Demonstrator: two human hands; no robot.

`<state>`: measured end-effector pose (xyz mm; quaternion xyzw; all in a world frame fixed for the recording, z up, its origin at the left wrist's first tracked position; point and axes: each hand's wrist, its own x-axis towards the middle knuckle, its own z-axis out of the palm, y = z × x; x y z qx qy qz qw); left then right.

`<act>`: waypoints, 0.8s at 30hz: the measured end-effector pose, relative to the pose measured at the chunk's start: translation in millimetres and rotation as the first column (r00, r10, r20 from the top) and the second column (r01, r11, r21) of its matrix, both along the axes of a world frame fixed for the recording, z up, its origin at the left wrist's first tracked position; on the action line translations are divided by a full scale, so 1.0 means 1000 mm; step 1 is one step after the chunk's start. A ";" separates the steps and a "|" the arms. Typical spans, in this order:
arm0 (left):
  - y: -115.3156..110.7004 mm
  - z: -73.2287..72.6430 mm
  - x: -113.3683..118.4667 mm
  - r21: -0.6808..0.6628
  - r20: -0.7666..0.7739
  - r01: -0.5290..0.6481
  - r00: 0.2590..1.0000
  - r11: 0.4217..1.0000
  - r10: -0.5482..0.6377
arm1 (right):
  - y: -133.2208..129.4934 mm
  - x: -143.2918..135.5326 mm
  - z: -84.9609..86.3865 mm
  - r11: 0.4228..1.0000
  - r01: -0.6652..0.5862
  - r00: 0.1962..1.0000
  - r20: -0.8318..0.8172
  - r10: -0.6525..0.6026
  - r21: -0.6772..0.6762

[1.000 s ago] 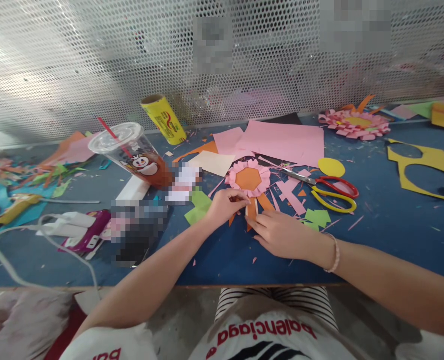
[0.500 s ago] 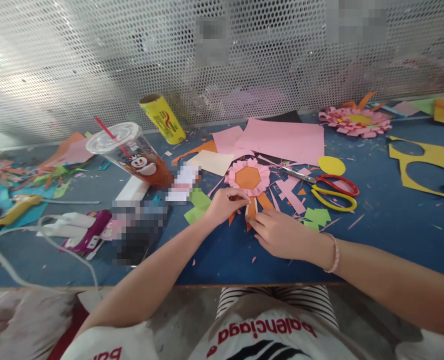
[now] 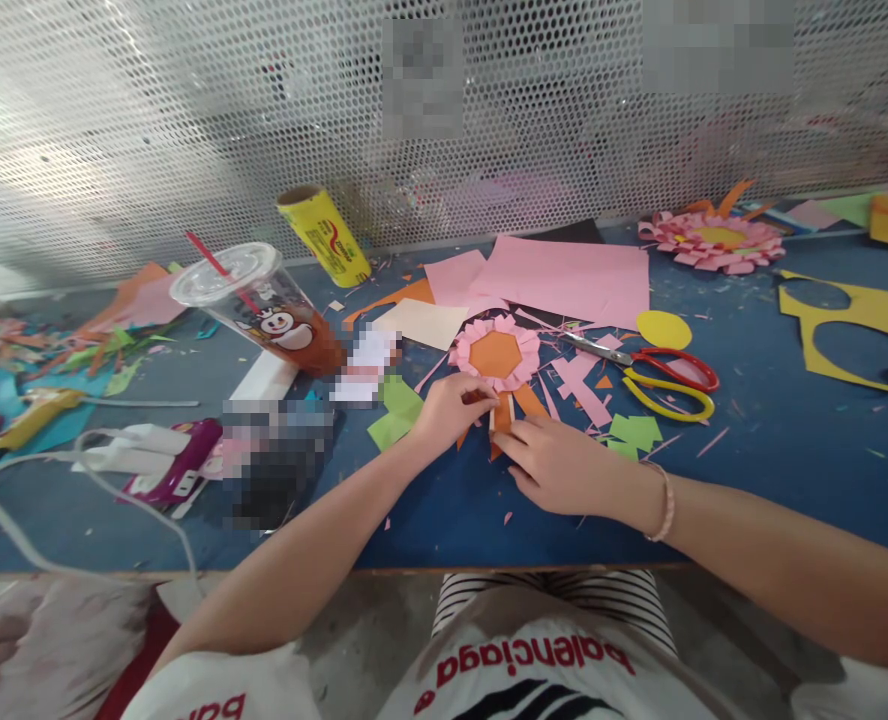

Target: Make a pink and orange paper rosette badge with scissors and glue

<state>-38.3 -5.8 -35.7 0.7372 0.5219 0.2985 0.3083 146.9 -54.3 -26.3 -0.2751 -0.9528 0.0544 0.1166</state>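
A pink paper rosette (image 3: 495, 354) with an orange centre lies flat on the blue table, orange tails below it. My left hand (image 3: 453, 408) is closed at its lower edge, thumb and forefinger pinched at the top of an orange paper strip (image 3: 503, 412). Lower down, the fingers of my right hand (image 3: 556, 462) are closed on that same strip, which has a pale edge. Right of the rosette lie scissors (image 3: 658, 378) with one red and one yellow handle, beside a yellow paper disc (image 3: 664, 329). Green paper scraps (image 3: 634, 433) sit near my right hand.
A lidded drink cup (image 3: 264, 310) and a yellow tube (image 3: 325, 238) stand at the left. Pink sheets (image 3: 571, 278) lie behind the rosette. Another pink rosette (image 3: 714, 240) and a cut yellow sheet (image 3: 856, 325) are at right. A white cable (image 3: 31, 545) loops left.
My right hand has shifted very slightly, and more of the orange strip with its pale edge shows between my hands. My left hand keeps its pinch in place.
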 end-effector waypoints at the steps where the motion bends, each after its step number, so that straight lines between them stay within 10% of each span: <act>1: 0.000 -0.001 0.000 0.027 -0.008 0.004 1.000 1.000 -0.004 | 0.000 0.000 0.000 1.000 0.001 1.000 -0.002 -0.001 -0.004; 11: 0.004 -0.003 -0.002 0.162 -0.140 -0.021 0.989 0.987 0.044 | 0.000 -0.001 0.002 1.000 0.008 1.000 0.016 -0.007 -0.022; 24: -0.013 0.014 -0.017 0.275 -0.477 0.376 0.853 0.885 -0.214 | 0.003 -0.001 0.001 0.974 0.090 0.991 -0.083 -0.109 -0.206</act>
